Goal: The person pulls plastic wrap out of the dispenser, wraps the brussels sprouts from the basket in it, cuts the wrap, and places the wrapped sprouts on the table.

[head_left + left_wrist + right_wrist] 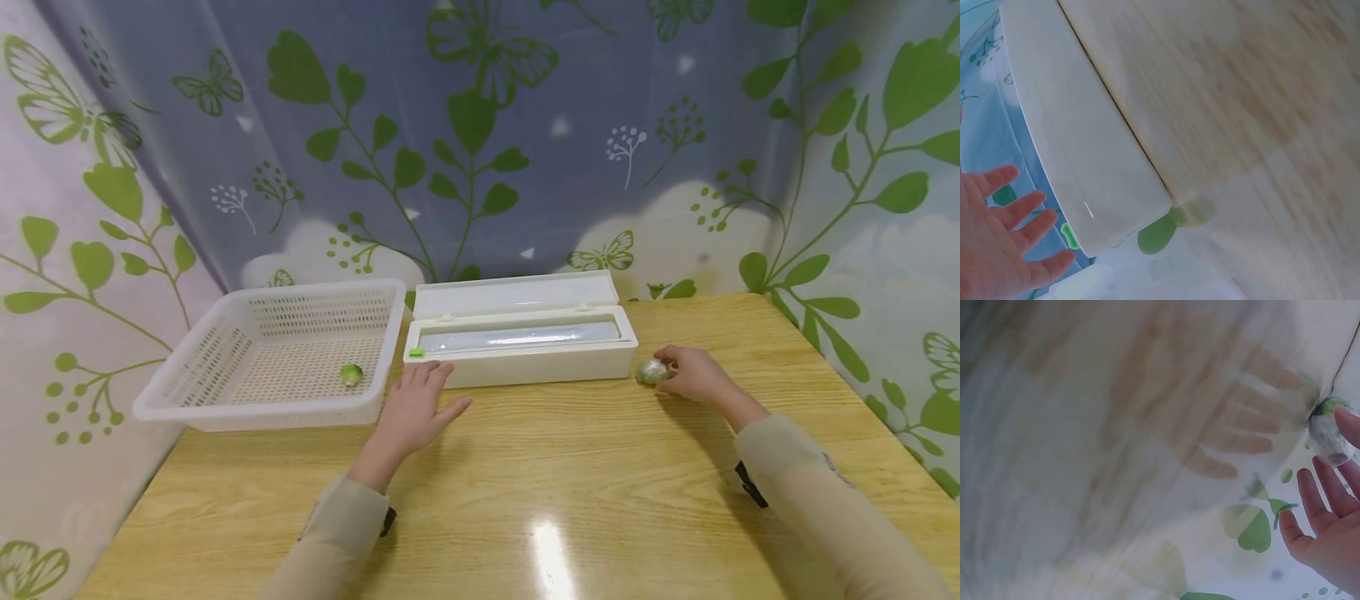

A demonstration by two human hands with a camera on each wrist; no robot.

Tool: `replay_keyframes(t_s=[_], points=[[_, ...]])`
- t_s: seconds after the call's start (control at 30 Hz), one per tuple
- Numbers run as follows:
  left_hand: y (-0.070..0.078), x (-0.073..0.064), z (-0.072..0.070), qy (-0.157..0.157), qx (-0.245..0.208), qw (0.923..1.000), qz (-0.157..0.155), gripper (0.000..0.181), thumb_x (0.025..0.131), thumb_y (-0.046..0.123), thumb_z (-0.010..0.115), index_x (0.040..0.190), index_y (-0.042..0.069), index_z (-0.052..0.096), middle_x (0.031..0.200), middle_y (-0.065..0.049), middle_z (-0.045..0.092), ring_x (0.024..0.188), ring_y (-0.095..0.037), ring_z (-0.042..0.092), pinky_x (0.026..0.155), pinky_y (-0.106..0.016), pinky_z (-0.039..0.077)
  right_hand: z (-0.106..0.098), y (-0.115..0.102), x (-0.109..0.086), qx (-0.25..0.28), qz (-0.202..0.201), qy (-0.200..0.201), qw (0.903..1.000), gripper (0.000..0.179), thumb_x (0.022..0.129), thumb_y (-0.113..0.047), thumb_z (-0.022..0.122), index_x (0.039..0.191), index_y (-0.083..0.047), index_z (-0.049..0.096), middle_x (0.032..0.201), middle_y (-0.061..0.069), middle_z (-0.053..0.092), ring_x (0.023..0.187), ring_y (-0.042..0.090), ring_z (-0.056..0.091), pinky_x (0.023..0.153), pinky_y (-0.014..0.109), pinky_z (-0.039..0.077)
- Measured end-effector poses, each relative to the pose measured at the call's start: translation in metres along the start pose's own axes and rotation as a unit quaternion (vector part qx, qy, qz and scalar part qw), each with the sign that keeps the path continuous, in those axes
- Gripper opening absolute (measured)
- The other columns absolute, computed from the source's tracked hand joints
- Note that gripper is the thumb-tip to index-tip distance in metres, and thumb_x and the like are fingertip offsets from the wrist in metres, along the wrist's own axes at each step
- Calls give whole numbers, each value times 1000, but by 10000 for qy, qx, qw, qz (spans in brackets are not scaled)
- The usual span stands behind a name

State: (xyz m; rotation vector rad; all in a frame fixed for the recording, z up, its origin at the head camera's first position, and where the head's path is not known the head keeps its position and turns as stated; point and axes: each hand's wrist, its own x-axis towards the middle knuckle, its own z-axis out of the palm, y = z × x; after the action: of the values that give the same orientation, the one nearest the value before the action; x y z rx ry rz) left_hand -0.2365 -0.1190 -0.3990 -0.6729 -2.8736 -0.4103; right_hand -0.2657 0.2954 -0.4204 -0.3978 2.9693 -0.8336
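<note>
At the right end of a white cling film box (pixel 540 367), my right hand (pixel 697 375) pinches a small Brussels sprout wrapped in clear film (pixel 651 372). In the right wrist view, the thumb and fingertips hold the shiny wrapped sprout (pixel 1332 431) low by the table. My left hand (pixel 416 408) holds nothing; its fingers spread by the box's front left corner, near a green slider (pixel 416 353). The left wrist view shows those loosely extended fingers (pixel 1029 212) beside the box. Whether they touch it, I cannot tell. The box lid (pixel 517 293) stands raised, with a film roll (pixel 521 336) inside.
A white perforated basket (pixel 262 410) stands left of the box, with one unwrapped Brussels sprout (pixel 351 374) on its floor. Both stand on a wood-grain table (pixel 600 467). Behind the table hangs a leaf-patterned curtain (pixel 555 167).
</note>
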Motion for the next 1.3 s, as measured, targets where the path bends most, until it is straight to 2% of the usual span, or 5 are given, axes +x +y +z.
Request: replay_keyframes(t_s=[0.43,0.63,0.8,1.0,1.3], points=[[2,1,1,2,-156,9999,-41,65,87,53,41,132,6,39,131,-15,38,121,-32,32,93,-53,29,-2,-3,-3,125,93,11,9999,51,78,-10,63,119,14,44,113,34,46,103,47,43,82,53,38],[1,2,1,45,-135,9999,-23,64,88,52,41,131,6,40,131,-16,38,120,-31,32,94,-51,30,-8,-14,-12,322,105,240,9991,51,80,-11,62,121,12,43,119,33,43,108,48,38,85,56,35],[0,5,1,77,-136,9999,-39,63,88,51,43,130,4,41,131,-17,37,120,-32,32,94,-50,30,-9,-32,-19,311,-170,568,9978,50,79,-11,64,120,12,44,119,31,45,108,46,40,88,55,33],[0,11,0,341,-34,9994,108,58,88,44,48,127,1,44,129,-18,40,119,-32,36,94,-47,31,-7,-54,-22,262,-422,763,9958,48,79,-9,65,118,11,48,117,30,47,108,44,40,88,54,33],[3,32,0,577,436,9969,316,58,87,39,53,128,0,42,131,-17,40,120,-29,37,93,-47,34,4,-74,-2,-556,-921,1100,9881,47,78,-12,67,118,6,50,115,25,51,107,39,46,87,50,37]])
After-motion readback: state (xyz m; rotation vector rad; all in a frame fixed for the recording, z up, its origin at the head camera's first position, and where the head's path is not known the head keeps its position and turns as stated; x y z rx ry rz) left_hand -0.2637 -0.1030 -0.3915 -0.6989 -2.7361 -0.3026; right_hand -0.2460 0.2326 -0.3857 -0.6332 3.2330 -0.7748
